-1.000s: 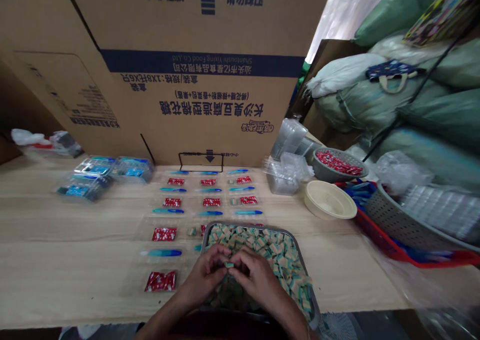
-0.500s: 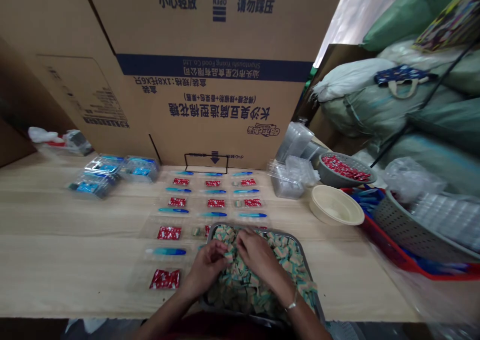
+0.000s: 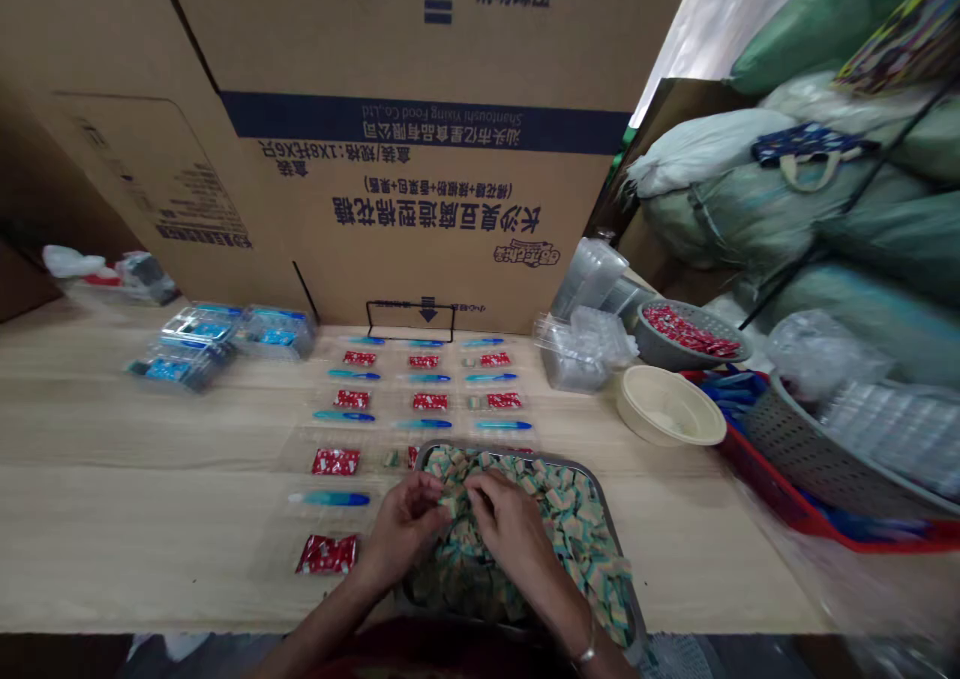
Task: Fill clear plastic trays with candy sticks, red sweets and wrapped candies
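Note:
A metal tray (image 3: 634, 627) heaped with small green-and-tan packets (image 3: 581, 519) lies at the table's front edge. Over its left side, my left hand (image 3: 405, 524) pinches one small packet (image 3: 449, 505) between thumb and fingers. My right hand (image 3: 510, 519) is just to the right, above the heap, its fingers bent and pressed together; whatever is in them is hidden. Left of the tray and behind it, clear plastic trays stand in rows, holding red sachets (image 3: 328, 554) and blue pens (image 3: 330, 498). The tray covers part of the nearer rows.
A large cardboard box (image 3: 442, 199) stands behind the rows. Filled clear boxes (image 3: 199, 329) are at the left. To the right are stacked clear containers (image 3: 577, 354), a cream bowl (image 3: 667, 409), a basket of red sachets (image 3: 686, 334) and a red crate (image 3: 817, 519).
My hands stay over the tray's left side, the right one shifting slightly down and toward the left hand. The whole view has moved slightly.

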A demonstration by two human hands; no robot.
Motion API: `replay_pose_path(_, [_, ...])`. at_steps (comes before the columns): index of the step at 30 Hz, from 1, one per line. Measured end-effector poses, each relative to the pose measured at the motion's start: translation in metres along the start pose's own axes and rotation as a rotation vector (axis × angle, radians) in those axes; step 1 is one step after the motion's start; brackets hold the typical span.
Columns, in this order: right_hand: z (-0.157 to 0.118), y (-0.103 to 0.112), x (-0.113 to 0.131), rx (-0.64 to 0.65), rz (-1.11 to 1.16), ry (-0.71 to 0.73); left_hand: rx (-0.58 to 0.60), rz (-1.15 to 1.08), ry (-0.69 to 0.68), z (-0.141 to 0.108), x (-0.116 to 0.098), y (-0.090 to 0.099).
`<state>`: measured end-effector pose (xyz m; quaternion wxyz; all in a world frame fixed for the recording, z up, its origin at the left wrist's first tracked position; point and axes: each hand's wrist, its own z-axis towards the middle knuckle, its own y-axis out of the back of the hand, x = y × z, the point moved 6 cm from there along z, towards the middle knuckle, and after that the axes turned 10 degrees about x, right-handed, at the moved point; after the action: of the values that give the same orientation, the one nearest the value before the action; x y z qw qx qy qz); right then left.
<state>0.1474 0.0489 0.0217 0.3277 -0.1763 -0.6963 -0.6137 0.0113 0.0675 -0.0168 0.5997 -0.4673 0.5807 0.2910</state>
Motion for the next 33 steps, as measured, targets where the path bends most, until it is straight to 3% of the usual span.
replay_pose_path(3, [0.013,-0.005,0.002,0.027,-0.299,-0.049,-0.033,0.024,-0.007,0.001,0.004,0.009])
replay_pose_path(5, [0.019,-0.011,0.003,0.077,-0.369,-0.044,-0.018,0.039,-0.015,0.002,0.004,0.009])
replay_pose_path(8, [0.021,-0.012,0.003,0.114,-0.319,-0.017,-0.029,0.079,-0.001,0.001,0.004,0.01])
replay_pose_path(14, [0.004,-0.001,0.01,0.192,0.055,0.104,-0.014,0.071,0.011,0.003,0.001,0.006])
replay_pose_path(18, [0.0,0.001,0.021,0.199,-0.121,0.082,0.107,0.092,0.003,0.007,-0.001,-0.003])
replay_pose_path(23, [0.005,-0.001,0.032,0.204,-0.291,0.073,0.145,0.098,0.028,0.005,-0.004,0.003])
replay_pose_path(27, [0.013,-0.005,0.029,0.177,-0.18,0.075,0.163,0.094,0.023,0.003,-0.006,0.009])
replay_pose_path(30, [0.018,-0.009,0.021,0.122,0.027,0.062,0.093,0.057,-0.024,0.002,-0.008,0.016])
replay_pose_path(33, [0.025,-0.016,0.016,0.146,0.261,0.071,0.046,0.008,-0.043,0.002,-0.011,0.024])
